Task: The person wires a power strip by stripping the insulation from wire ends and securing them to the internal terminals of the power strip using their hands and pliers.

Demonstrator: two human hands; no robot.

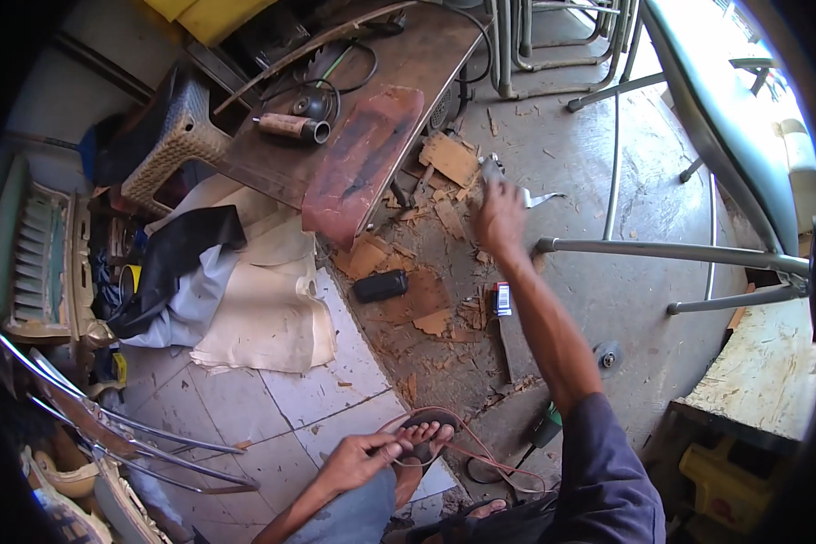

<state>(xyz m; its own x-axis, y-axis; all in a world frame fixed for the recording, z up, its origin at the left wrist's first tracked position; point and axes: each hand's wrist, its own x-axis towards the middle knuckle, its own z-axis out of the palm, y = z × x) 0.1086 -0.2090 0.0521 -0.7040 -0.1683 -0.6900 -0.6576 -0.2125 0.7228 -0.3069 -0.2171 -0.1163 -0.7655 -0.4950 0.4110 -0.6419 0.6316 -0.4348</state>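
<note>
My right hand (500, 218) reaches far out over the floor, fingers curled down on a silver metal tool (491, 168) whose kind is partly hidden under them. A thin, pale, curved piece (544, 199) shows just to the right of those fingers. My left hand (363, 460) is near my knee and foot, thumb and fingers pinched on a thin reddish cord (467, 422). That cord loops over my sandalled foot and trails right toward a green-and-black power tool (548, 424).
A low wooden table (272, 163) bears a reddish-brown board (363, 163), a cylindrical can and cables. Brown scraps (449, 159), a black case (381, 286) and a small box (502, 299) lie on the floor. Metal chair legs (662, 249) jut in from the right. Folded cream material (263, 308) lies left.
</note>
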